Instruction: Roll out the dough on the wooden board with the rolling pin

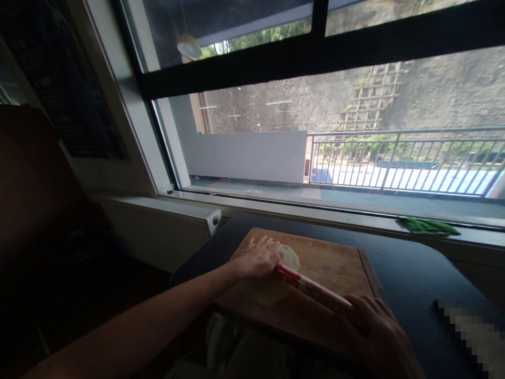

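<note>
A round, flat sheet of pale dough (290, 258) lies on a wooden board (327, 263), its near part in shadow. Across it slants a rolling pin (311, 289) with a red printed wrapper. My left hand (262, 256) rests at the pin's far left end, fingers stretched out and spread over the dough and board. Whether the pin's end runs under that palm is hidden. Closed around the pin's near right end is my right hand (374, 323), with its fingertips partly out of sight.
The board sits on a dark table (414, 268) with rounded corners. Behind it are a windowsill with a green cloth (428, 226) and a large window. A white radiator (165, 221) stands to the left. A blurred-out object (469, 331) lies at the right.
</note>
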`<state>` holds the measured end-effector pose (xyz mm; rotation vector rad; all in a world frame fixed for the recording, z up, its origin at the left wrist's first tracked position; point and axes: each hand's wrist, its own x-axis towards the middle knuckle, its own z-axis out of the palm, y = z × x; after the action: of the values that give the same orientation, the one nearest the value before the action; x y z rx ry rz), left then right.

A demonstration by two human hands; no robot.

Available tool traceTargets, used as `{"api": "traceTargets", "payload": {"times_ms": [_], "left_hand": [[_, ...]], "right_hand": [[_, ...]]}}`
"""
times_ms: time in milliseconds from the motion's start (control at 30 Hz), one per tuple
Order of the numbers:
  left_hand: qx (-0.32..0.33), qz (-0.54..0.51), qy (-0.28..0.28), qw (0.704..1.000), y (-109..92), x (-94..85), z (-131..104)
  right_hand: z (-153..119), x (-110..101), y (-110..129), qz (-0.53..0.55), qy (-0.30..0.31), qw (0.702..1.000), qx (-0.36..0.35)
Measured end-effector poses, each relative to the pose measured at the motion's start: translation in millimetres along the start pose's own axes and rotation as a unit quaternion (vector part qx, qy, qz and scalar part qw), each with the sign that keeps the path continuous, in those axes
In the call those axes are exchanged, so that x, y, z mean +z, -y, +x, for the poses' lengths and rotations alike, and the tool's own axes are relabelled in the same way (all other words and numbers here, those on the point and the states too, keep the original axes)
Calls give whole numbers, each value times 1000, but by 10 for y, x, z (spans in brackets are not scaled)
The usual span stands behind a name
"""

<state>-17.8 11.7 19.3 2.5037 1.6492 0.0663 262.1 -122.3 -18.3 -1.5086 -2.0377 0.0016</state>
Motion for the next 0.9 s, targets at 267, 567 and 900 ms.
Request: {"api": "traceTargets", "payload": {"times_ms": [267,567,900], "left_hand": [[-77,-78,-66,992,-314,-27,971],[-70,-22,-32,997,-94,89,423],[-111,-18,-41,993,-239,18,840]], "right_hand": [[-14,188,-102,-19,-98,992,83],[-29,180,-77,-5,-80,997,19],[-3,166,-121,0,-87,994,70]]}}
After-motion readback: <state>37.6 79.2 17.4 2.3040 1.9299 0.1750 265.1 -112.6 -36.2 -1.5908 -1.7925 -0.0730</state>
